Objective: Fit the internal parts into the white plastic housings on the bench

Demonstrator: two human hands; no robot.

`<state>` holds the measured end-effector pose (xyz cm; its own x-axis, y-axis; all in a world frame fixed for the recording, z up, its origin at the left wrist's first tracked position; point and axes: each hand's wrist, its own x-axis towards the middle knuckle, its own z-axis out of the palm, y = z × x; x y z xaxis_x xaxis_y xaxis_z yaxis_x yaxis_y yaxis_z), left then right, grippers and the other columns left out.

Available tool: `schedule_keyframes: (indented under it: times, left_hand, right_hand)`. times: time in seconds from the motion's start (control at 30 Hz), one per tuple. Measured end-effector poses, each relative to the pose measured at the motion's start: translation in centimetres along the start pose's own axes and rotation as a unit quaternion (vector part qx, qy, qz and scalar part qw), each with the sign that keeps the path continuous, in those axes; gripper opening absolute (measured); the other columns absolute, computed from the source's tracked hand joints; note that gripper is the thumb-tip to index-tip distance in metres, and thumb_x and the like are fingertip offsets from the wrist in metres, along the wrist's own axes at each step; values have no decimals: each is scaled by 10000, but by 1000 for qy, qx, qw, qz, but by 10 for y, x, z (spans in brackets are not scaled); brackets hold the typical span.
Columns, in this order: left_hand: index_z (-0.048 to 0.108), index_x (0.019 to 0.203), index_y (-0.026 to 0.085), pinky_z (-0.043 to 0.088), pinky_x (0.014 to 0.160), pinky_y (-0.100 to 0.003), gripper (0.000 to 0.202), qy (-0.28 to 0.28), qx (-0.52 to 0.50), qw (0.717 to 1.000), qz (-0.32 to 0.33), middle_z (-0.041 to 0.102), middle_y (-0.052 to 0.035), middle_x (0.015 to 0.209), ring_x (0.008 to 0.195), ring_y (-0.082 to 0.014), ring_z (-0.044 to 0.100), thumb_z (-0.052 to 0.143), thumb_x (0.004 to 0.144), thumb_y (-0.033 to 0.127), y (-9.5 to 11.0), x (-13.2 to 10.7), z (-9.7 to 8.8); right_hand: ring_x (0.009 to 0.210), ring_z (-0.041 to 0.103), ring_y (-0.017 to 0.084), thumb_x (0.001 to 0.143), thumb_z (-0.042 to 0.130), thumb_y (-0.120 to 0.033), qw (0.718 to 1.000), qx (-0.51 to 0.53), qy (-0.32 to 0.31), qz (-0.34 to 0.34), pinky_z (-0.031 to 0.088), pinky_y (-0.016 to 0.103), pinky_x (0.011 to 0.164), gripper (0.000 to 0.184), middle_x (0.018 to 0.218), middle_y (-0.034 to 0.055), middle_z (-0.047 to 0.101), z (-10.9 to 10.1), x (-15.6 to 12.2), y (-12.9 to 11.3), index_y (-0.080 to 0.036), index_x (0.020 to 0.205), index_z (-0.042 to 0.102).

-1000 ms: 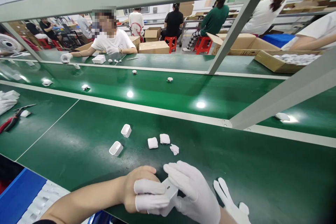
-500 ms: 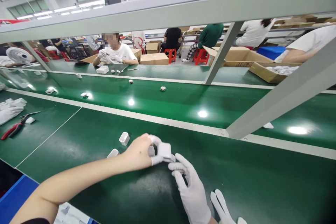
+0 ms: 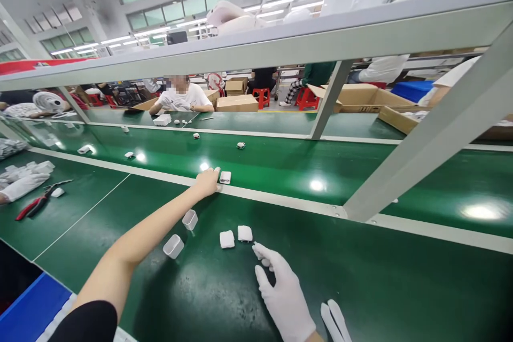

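My left hand point(image 3: 207, 181) reaches over the near belt rail, bare except for white-covered fingertips. Its thumb and fingers are apart, just left of a small white rounded-square case point(image 3: 225, 177) at the belt's edge; no firm grip shows. White-gloved, my right hand point(image 3: 282, 288) hovers over the bench with fingers spread and holds nothing. Beyond its fingertips lie a white square piece point(image 3: 245, 233) and a second white square piece point(image 3: 227, 239). Under my left forearm stand an open white cup-like box point(image 3: 173, 246) and a smaller open box point(image 3: 190, 219).
Small white parts ride the green belt point(image 3: 276, 168). A slanted metal post point(image 3: 420, 133) rises at right, under an overhead shelf point(image 3: 256, 48). Red-handled pliers point(image 3: 36, 206) lie left. A white glove point(image 3: 335, 320) rests near my right wrist. A co-worker point(image 3: 182, 99) sits opposite.
My left hand has moved forward from the bench to the belt's edge, bringing the white case there. My right hand has stayed near the bench middle. Two white square pieces are now uncovered.
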<state>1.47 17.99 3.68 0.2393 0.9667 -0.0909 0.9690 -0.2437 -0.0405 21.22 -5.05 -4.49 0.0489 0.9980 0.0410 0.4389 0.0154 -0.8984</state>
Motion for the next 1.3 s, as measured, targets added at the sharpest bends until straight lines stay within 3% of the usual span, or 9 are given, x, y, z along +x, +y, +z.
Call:
schedule_keyframes:
  times: [0.13,0.33,0.5,0.67,0.77,0.87,0.97,1.07,1.3]
  left_hand:
    - [587,1100,109,504,785,-450,502,-50,51,997,-16,622,-194,1047,991,-376,615,571,837,536,-18,-60,-1]
    - [616,916,153,489,646,-333,168,-110,67,991,22,668,-108,853,802,-296,664,589,750,141,-33,-115,-5]
    - [577,936,189,477,670,-313,170,-68,22,994,80,661,-77,873,837,-267,650,536,832,317,3,-147,-17]
    - [583,813,195,495,622,-305,198,-140,-54,972,181,667,-52,820,756,-256,653,663,751,365,44,-183,2]
    - [601,902,188,525,658,-340,293,-155,-68,967,192,677,-63,849,792,-276,653,706,751,417,52,-186,13]
    - [579,1095,165,538,735,-421,530,-102,-86,972,191,674,-110,955,884,-318,634,755,712,486,48,-182,17]
    - [439,1293,192,521,817,-455,674,48,-174,960,212,623,-120,1128,971,-300,594,748,737,415,40,-177,20]
    - [322,1372,258,497,885,-426,657,183,-283,907,252,560,-91,1227,993,-238,572,653,804,249,39,-174,24]
    - [369,1356,306,423,1002,-435,686,190,-400,836,324,490,-84,1306,1170,-263,475,708,763,241,54,-173,21]
  right_hand:
    - [1114,551,234,825,461,-235,993,-120,12,-9,431,428,1002,538,1260,113,508,6,14,4,-185,1360,445]
    - [833,608,243,793,583,-309,965,-259,-38,18,497,356,680,610,1008,105,549,3,48,-12,-237,1385,458]
    - [950,529,280,744,604,-222,956,-286,-26,-64,425,393,792,247,1059,71,594,0,64,-27,-269,971,688]
    - [972,538,255,685,630,-142,963,-245,-64,-94,416,393,884,534,1022,73,646,2,69,-26,-218,1213,600]
    - [1012,525,292,651,649,-156,970,-215,-76,-83,413,441,908,452,1064,83,646,0,71,-24,-208,1100,671]
    - [1002,553,252,690,618,-180,982,-168,-68,-54,446,412,910,406,1092,66,638,-9,65,-26,-223,1091,661]
    - [995,591,206,782,592,-265,995,25,-91,25,459,390,942,482,1155,57,630,-22,49,-33,-254,1262,555]
    - [1122,556,243,812,632,-409,949,266,-144,87,371,438,1046,546,1202,89,622,-31,31,-44,-229,1316,522]
    - [984,610,249,920,448,-497,933,310,-179,38,465,412,943,385,1004,81,673,-28,7,-71,-222,1000,707]
